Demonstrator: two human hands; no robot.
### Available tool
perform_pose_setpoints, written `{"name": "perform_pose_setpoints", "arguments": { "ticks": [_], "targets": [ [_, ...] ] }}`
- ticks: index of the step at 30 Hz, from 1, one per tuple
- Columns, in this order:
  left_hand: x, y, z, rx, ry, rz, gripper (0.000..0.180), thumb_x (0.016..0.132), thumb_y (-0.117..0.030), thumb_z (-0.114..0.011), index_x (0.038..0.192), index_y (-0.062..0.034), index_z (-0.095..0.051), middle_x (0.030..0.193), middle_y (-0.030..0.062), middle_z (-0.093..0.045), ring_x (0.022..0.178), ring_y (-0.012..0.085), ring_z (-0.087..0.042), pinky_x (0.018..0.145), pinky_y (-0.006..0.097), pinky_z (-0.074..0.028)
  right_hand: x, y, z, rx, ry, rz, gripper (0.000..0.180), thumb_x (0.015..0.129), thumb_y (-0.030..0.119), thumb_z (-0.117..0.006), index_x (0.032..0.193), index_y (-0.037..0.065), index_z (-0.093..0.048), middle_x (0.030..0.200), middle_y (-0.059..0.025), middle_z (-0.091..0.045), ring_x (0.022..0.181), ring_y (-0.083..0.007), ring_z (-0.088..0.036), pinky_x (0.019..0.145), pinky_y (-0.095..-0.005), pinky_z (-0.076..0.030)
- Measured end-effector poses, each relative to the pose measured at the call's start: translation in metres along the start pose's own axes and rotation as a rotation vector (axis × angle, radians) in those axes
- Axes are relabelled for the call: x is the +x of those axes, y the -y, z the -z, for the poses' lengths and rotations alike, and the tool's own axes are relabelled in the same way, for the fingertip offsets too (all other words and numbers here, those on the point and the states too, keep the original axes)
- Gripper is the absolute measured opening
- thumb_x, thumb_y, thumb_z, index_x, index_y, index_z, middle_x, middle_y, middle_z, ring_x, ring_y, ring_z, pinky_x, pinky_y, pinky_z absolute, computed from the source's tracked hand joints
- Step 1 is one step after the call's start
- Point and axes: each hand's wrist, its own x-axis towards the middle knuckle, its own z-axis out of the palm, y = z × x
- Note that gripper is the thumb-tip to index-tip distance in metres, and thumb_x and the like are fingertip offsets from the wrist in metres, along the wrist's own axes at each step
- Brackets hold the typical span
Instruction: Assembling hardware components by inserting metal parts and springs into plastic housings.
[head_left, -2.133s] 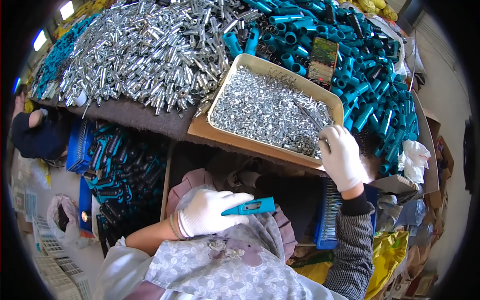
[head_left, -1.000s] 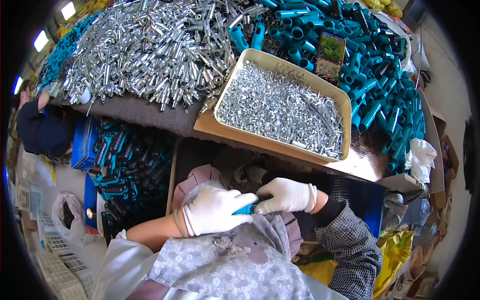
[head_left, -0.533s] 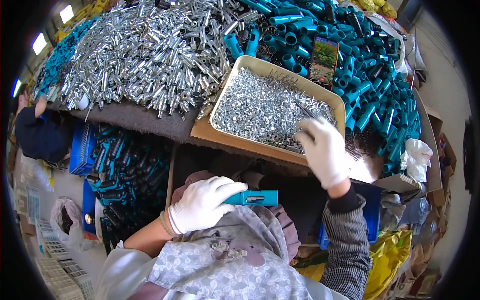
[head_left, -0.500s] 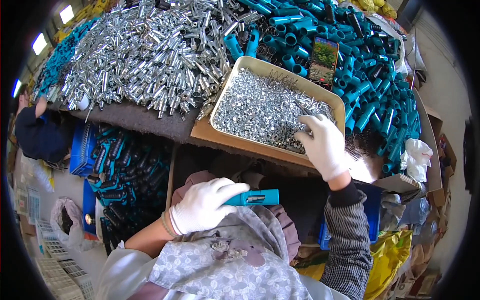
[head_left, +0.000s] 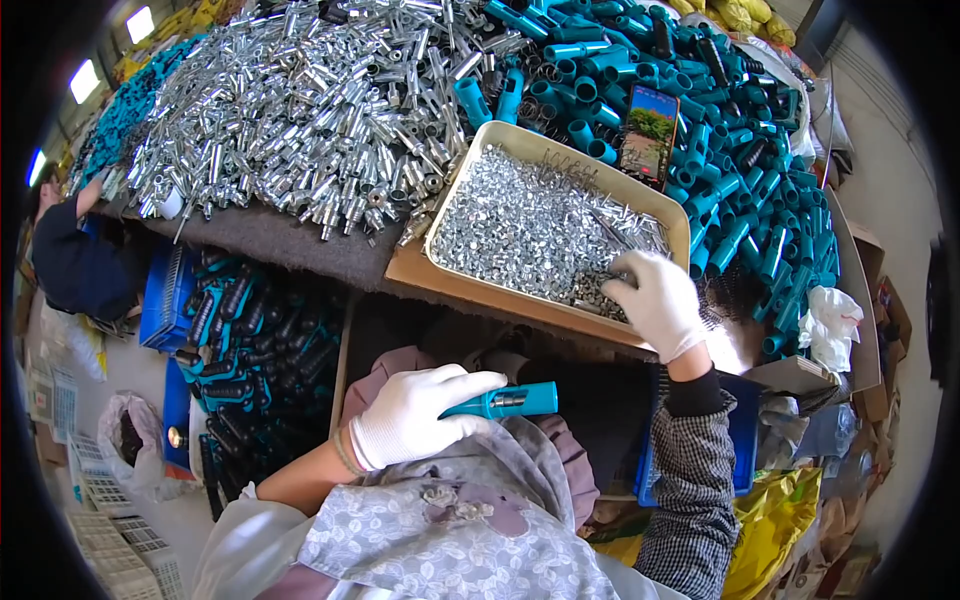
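Note:
My white-gloved left hand (head_left: 415, 415) grips a teal plastic tube (head_left: 525, 400) above my lap. Through a slot in its side shows a shiny metal part. Over the near right corner of a cream tray (head_left: 540, 290) is my right hand (head_left: 660, 305), also gloved in white. Its thumb and fingers are bent down into the small parts there, and whatever they pinch is hidden. Many tiny silvery metal pieces (head_left: 520, 215) fill the tray, with some thin springs and pins along its far and right sides.
Behind the tray lie a heap of metal shafts (head_left: 290, 120) and a pile of teal tubes (head_left: 740, 190). A phone (head_left: 648, 138) leans on the tubes. Below the bench at left, blue crates (head_left: 168, 300) stand near black-and-teal handles (head_left: 250, 330). Another person (head_left: 80, 255) works at far left.
My right hand has shifted slightly right and down, its fingers now lower among the pieces near the tray's corner. The left hand still holds the teal tube, barely moved.

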Motion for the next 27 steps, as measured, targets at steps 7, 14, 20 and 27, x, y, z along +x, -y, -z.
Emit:
{"name": "perform_pose_setpoints", "arguments": {
  "ticks": [7, 14, 20, 27],
  "targets": [
    [0.001, -0.004, -0.003, -0.008, -0.013, -0.005, 0.049, 0.082, -0.026, -0.078, 0.127, -0.0133, -0.063, 0.09, 0.0104, -0.065, 0.077, 0.0305, -0.068, 0.067, 0.039, -0.054, -0.005, -0.007, -0.011, 0.233, -0.183, -0.151, 0.012, 0.088, 0.017, -0.068, 0.09, 0.005, -0.068, 0.082, -0.0179, -0.068, 0.078, -0.0369, -0.067, 0.07, -0.0415, -0.052],
    [0.003, -0.003, 0.002, 0.054, -0.038, -0.017, 0.051, 0.075, -0.022, -0.082, 0.123, -0.0104, -0.066, 0.093, 0.0088, -0.067, 0.081, 0.0284, -0.068, 0.072, 0.037, -0.055, -0.02, 0.029, 0.015, 0.901, -0.087, -0.312, 0.009, 0.085, -0.001, -0.069, 0.094, -0.003, -0.07, 0.079, -0.0016, -0.069, 0.07, -0.0069, -0.061, 0.064, -0.0233, -0.05],
    [0.009, -0.012, 0.01, 0.23, -0.051, -0.138, 0.047, 0.074, -0.024, -0.079, 0.119, -0.0133, -0.067, 0.089, 0.0035, -0.065, 0.079, 0.0233, -0.066, 0.069, 0.034, -0.054, -0.048, 0.071, 0.01, 0.981, 0.298, -0.306, 0.01, 0.079, 0.0, -0.076, 0.088, -0.002, -0.074, 0.085, -0.0049, -0.074, 0.077, -0.0089, -0.066, 0.073, -0.0248, -0.054],
    [0.005, -0.016, 0.012, 0.284, 0.024, -0.145, 0.054, 0.071, -0.023, -0.08, 0.121, -0.0104, -0.065, 0.089, 0.0046, -0.067, 0.08, 0.0247, -0.064, 0.072, 0.037, -0.053, -0.063, 0.077, -0.017, 0.976, 0.353, -0.196, 0.018, 0.079, 0.004, -0.077, 0.095, -0.002, -0.072, 0.084, -0.0103, -0.073, 0.076, -0.0143, -0.069, 0.072, -0.028, -0.055]
  ]
}}
